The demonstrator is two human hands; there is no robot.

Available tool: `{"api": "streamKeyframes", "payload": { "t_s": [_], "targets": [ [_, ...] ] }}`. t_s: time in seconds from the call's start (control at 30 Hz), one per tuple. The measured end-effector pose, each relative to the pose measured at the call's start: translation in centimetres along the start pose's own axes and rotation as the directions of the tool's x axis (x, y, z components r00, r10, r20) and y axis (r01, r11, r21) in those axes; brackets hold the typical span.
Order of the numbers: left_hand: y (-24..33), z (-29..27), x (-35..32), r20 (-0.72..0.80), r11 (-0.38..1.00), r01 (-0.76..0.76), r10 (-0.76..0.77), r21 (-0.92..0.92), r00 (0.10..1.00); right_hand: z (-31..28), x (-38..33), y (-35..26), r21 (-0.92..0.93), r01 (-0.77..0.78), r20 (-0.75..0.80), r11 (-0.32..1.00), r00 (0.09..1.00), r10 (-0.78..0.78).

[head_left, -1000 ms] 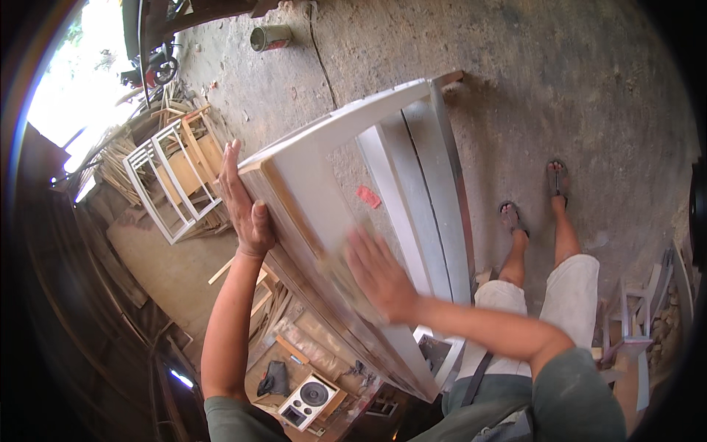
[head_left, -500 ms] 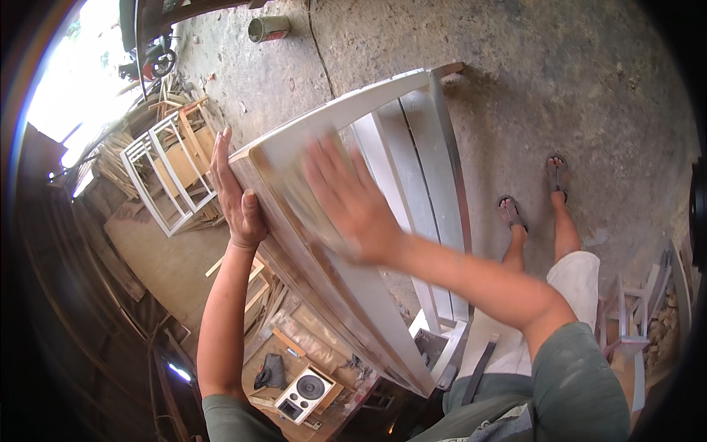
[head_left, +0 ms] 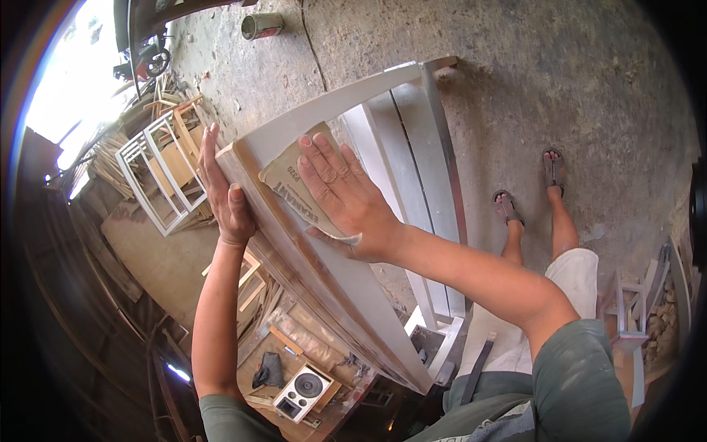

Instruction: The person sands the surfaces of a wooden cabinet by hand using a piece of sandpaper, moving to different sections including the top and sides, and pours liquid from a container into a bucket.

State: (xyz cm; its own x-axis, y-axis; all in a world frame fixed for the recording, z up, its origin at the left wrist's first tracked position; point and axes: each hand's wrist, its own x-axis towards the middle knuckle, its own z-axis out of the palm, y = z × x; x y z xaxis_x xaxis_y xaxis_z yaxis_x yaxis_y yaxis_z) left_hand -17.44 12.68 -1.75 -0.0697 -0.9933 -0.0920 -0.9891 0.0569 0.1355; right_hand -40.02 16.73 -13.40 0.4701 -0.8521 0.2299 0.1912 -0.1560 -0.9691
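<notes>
A long wooden furniture piece [head_left: 368, 295], partly coated white with bare brown edges, stands tilted across the middle. My right hand [head_left: 353, 199] lies on its pale upper face, fingers stretched out over a sheet of brown sandpaper [head_left: 283, 173]. The sheet is pinned between palm and wood, its lower edge curling by the thumb. My left hand [head_left: 221, 191] rests against the brown outer edge near the far corner, fingers extended and holding nothing loose. White slats [head_left: 412, 162] run behind the right hand.
A white frame [head_left: 158, 173] leans by a heap of wood strips at the left. A speaker [head_left: 302, 394] sits on a workbench below. A metal can [head_left: 261, 26] and a dark cable [head_left: 313, 48] lie on the concrete floor. My sandalled feet [head_left: 552, 173] are at the right.
My right hand, blurred before, now shows sharply, with the sandpaper under it plain to see. My left hand stays against the edge. The whole view has shifted slightly.
</notes>
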Motion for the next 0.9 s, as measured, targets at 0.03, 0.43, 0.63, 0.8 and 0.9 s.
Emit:
{"api": "streamKeyframes", "payload": {
  "t_s": [0.03,0.43,0.63,0.8,0.9],
  "targets": [
    [0.0,0.0,-0.1,0.004,1.0,-0.002,0.002,-0.005,1.0,0.1,0.1,-0.1,0.028,-0.006,-0.033,1.0,0.999,0.007],
    [0.0,0.5,0.2,-0.004,0.999,0.001,-0.001,-0.046,1.0,-0.9,-0.4,0.8,-0.042,0.019,0.04,0.999,0.999,-0.018],
    [0.7,0.3,0.0,0.003,0.999,0.015,-0.015,-0.043,1.0,3.2,-15.9,-3.3,0.033,0.012,0.217,0.999,0.976,-0.019],
    [-0.4,0.4,-0.4,0.026,0.995,0.009,-0.006,-0.099,1.0,4.4,-2.9,0.6,-0.042,0.075,0.014,0.996,0.997,-0.075],
    [-0.6,0.6,-0.5,0.008,0.995,-0.008,0.008,-0.098,1.0,1.4,11.7,3.6,-0.043,0.242,-0.263,0.969,0.933,-0.245]
  ]
}}
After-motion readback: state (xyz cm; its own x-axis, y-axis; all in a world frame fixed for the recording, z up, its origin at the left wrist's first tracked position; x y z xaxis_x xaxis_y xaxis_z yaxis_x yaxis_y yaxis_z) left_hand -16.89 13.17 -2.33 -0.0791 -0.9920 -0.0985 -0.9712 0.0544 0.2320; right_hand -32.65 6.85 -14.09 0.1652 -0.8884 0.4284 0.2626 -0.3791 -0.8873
